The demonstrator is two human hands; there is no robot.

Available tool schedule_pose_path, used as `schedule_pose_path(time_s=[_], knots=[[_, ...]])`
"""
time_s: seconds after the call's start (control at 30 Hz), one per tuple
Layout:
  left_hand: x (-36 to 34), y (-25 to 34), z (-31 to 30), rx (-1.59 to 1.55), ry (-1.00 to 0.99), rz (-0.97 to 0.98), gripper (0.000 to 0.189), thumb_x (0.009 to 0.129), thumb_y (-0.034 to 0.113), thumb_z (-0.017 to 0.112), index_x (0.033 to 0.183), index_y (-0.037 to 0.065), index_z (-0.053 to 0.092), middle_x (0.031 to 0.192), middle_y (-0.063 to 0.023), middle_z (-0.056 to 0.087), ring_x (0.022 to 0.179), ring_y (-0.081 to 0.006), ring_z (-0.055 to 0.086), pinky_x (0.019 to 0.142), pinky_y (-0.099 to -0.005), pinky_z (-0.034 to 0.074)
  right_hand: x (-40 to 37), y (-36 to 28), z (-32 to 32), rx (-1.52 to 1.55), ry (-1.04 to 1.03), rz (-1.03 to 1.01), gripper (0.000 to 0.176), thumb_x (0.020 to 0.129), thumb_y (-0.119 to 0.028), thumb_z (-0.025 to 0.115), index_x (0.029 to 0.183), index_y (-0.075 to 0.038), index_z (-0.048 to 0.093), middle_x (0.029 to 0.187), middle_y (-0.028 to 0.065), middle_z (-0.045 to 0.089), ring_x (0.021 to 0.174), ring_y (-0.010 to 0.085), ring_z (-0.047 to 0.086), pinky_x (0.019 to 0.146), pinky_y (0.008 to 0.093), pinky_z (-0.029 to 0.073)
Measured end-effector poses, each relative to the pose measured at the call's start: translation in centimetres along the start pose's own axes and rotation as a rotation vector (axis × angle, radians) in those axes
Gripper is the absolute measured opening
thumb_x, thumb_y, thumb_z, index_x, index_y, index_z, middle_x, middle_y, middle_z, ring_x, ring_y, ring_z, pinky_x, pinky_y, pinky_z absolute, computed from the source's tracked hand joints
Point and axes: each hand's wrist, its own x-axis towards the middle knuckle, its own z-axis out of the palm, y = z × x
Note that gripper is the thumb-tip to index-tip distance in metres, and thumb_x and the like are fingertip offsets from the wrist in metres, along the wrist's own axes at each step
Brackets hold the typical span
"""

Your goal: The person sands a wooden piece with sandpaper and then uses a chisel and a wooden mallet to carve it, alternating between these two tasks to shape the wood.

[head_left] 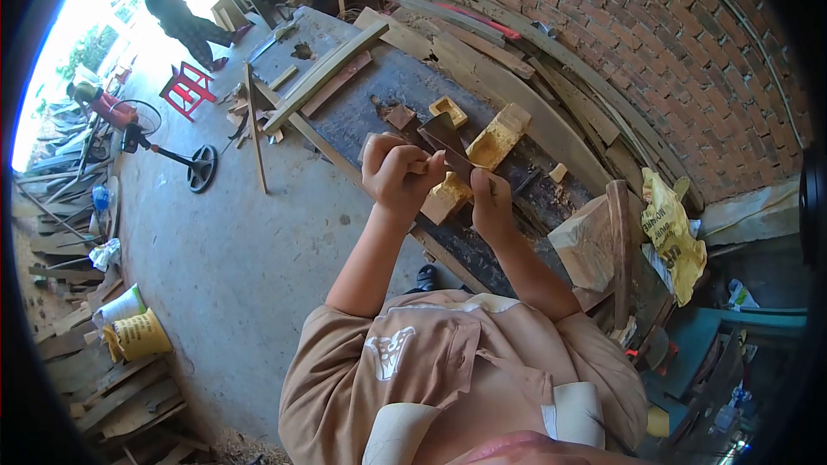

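A broad dark metal blade (446, 138), knife-like in shape, is held up over the workbench between both hands. My left hand (398, 174) is closed in a fist around what looks like its wooden handle, mostly covered by the fingers. At the blade's lower right end, my right hand (491, 204) pinches it between thumb and fingers. Just beyond the hands, a carved yellowish wood block (500, 136) lies on the bench beside a small hollowed wooden piece (448, 110). Another wood block (445, 198) sits below the blade, partly hidden by my left hand.
The dark workbench (345, 90) carries a long wooden beam (332, 73) and a large block (586, 245). Planks (517, 60) lean along the brick wall (620, 34). A red stool (187, 90) and a pole-mounted tool (168, 153) are on the floor. A person (177, 17) stands far left.
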Motion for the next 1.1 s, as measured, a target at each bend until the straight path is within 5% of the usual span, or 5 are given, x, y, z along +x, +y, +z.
schedule_pose_path(time_s=[0.43,0.67,0.83,0.9,1.1], knots=[[-0.6,-0.3,-0.9,-0.018,0.017,-0.049,0.027,0.066,0.019,0.071,0.061,0.003,0.05,0.064,-0.0052,0.042,0.053,-0.0148,0.044,0.047,-0.0254,0.036,-0.1,-1.3,0.8,-0.085,-0.003,0.005,0.033,0.087,-0.025,0.046,0.087,0.006,0.059,0.057,0.0022,0.051,0.051,0.0055,0.041,0.046,0.0234,0.035],[-1.3,-1.1,-1.6,-0.078,-0.009,-0.049,0.026,0.068,0.016,0.069,0.062,0.002,0.049,0.065,-0.0057,0.041,0.052,-0.0144,0.044,0.046,-0.0251,0.036,-0.1,9.7,-3.1,-0.475,0.132,0.181,0.033,0.085,-0.026,0.049,0.09,0.006,0.058,0.059,0.0081,0.055,0.051,0.0099,0.048,0.048,0.0253,0.038],[-0.9,-1.2,-1.0,-0.061,-0.015,-0.053,0.026,0.068,0.015,0.069,0.063,0.001,0.049,0.065,-0.0059,0.041,0.053,-0.015,0.045,0.047,-0.0253,0.037,1.2,0.7,-0.4,-0.307,-0.074,0.237,0.032,0.084,-0.024,0.048,0.092,0.005,0.058,0.072,0.0169,0.061,0.067,0.0241,0.06,0.06,0.0305,0.045],[-0.9,-1.0,-1.0,-0.082,-0.046,-0.044,0.026,0.068,0.016,0.069,0.063,0.001,0.049,0.066,-0.006,0.041,0.053,-0.0153,0.046,0.047,-0.0255,0.038,1.3,-2.1,0.6,-0.303,-0.056,-0.099,0.031,0.085,-0.023,0.048,0.092,0.005,0.058,0.068,0.014,0.06,0.062,0.0176,0.058,0.057,0.0281,0.044],[-1.9,-1.3,-1.9,-0.14,-0.019,-0.022,0.029,0.07,0.021,0.068,0.062,0.002,0.048,0.064,-0.0051,0.039,0.051,-0.014,0.046,0.045,-0.0237,0.039,0.4,7.2,-2.3,-0.508,0.075,0.05,0.032,0.085,-0.025,0.047,0.086,0.005,0.059,0.069,0.0165,0.06,0.064,0.0159,0.058,0.058,0.0288,0.043]])
